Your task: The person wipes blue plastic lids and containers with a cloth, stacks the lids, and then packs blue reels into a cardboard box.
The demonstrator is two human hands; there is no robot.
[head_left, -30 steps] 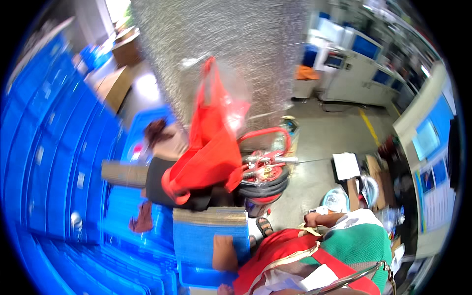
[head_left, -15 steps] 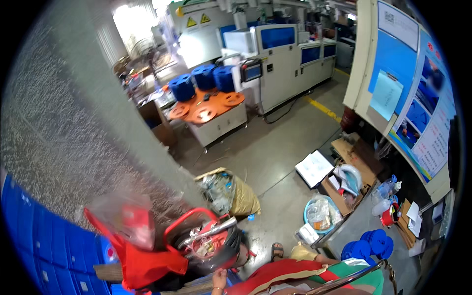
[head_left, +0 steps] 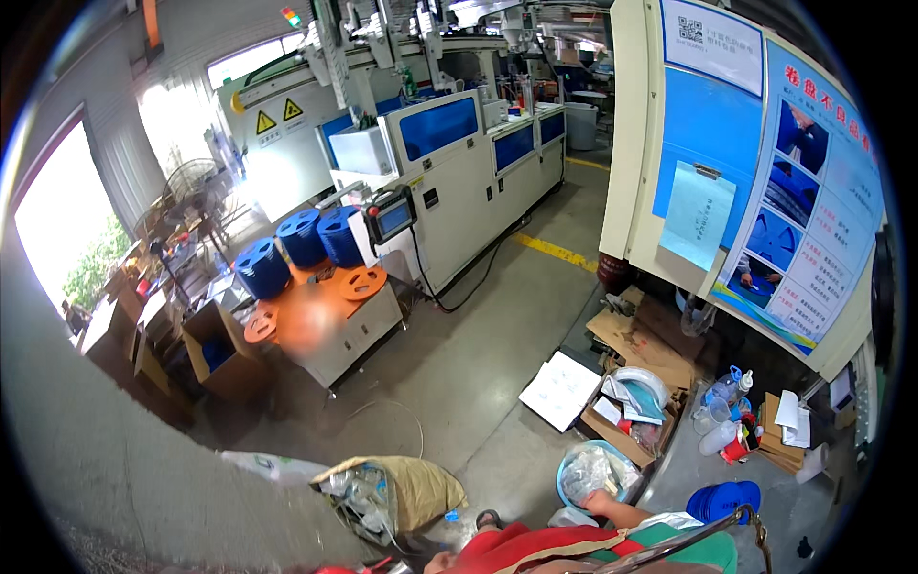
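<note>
My right hand (head_left: 601, 501) reaches out on the right to the near rim of a light-blue basin (head_left: 566, 496). Crumpled clear plastic bags (head_left: 595, 471) fill the basin, right beside my fingers. The fingers are too small and bunched to show whether they grip anything. At the lower edge, in front of my red garment (head_left: 512, 550), only a bit of my left hand (head_left: 440, 562) shows. Its fingers are mostly cut off by the frame.
An open yellow sack (head_left: 430, 493) of plastic waste stands left. Right of the basin are a cardboard box (head_left: 626, 442) and blue reels (head_left: 724, 500) on a grey surface. A white booklet (head_left: 561, 390) lies beyond. Farther off stands an orange table (head_left: 316, 316) near machines.
The view has swung left and up, so the red cart has mostly dropped out below. My right arm has extended to the basin. My left hand sits lower in the picture.
</note>
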